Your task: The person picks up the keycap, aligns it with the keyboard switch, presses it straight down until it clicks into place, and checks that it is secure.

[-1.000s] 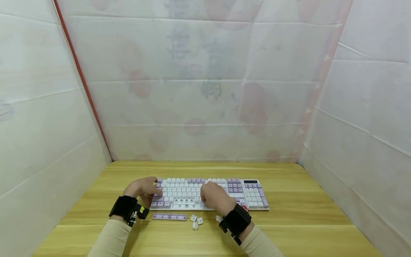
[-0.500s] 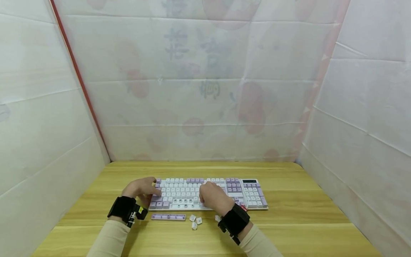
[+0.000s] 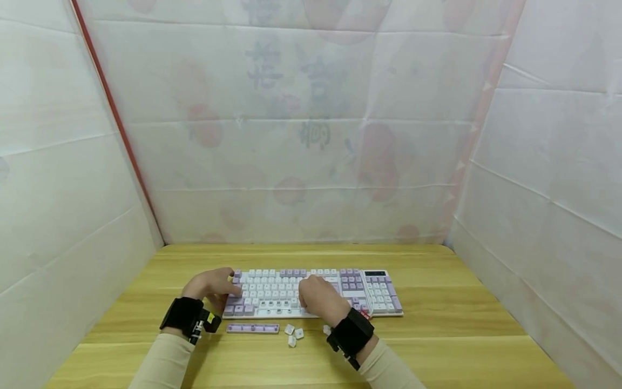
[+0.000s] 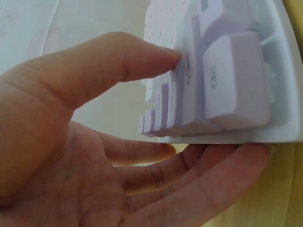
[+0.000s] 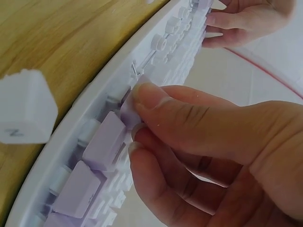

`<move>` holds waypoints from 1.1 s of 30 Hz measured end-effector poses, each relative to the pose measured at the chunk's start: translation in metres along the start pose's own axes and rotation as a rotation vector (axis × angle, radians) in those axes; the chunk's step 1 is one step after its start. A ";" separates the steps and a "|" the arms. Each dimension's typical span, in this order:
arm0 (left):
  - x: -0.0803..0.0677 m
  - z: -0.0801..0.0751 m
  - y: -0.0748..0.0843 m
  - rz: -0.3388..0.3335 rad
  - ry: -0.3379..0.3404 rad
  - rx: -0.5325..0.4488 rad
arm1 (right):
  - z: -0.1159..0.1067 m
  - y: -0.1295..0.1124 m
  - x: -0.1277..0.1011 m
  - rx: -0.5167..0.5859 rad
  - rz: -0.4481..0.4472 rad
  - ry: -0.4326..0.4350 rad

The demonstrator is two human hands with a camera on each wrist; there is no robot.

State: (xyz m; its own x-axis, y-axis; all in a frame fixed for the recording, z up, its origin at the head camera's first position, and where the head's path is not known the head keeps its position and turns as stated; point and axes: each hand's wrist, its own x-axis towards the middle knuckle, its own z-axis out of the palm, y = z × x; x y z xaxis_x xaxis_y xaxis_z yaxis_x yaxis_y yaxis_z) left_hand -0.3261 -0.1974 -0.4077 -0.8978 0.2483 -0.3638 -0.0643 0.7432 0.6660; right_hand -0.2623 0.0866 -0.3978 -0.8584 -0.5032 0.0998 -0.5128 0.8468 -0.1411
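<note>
A white and purple keyboard point(image 3: 272, 287) lies on the wooden table. My left hand point(image 3: 214, 283) holds its left end, the thumb on the purple keys and the fingers against the side edge. At the bottom row, my right hand point(image 5: 203, 137) pinches a purple keycap point(image 5: 129, 112) between thumb and fingers, low against the keyboard; whether it is seated is hidden. Bare switches point(image 3: 278, 308) show along the lower rows. In front lie an upturned long purple keycap point(image 3: 252, 328) and several loose white keycaps point(image 3: 291, 341). Another white keycap point(image 5: 28, 106) sits near my right wrist.
A white cable point(image 3: 367, 294) with a red tag point(image 3: 365, 315) lies across the keyboard's right part. Pale sheets point(image 3: 311, 162) hang behind the table point(image 3: 437, 346) and on both sides. A red strip point(image 3: 116, 116) runs down the left corner.
The head view has shifted slightly, so everything sits a little further left in it. Both hands keep their places on the keyboard.
</note>
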 end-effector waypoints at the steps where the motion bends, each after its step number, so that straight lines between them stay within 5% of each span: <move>1: 0.000 0.000 0.000 0.003 0.002 0.000 | 0.001 0.000 0.000 -0.010 -0.009 0.006; 22: -0.001 0.002 0.000 0.002 0.005 -0.009 | 0.005 0.002 0.007 0.040 0.018 -0.002; 33: -0.001 0.001 0.000 0.003 0.010 0.019 | 0.009 0.005 0.004 0.057 -0.037 0.026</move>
State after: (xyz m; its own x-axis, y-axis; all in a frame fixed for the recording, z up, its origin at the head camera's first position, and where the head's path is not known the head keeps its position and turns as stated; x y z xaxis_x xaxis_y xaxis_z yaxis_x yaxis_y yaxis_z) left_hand -0.3250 -0.1969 -0.4078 -0.9022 0.2446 -0.3553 -0.0531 0.7543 0.6543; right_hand -0.2682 0.0872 -0.4071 -0.8388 -0.5285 0.1310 -0.5444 0.8163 -0.1931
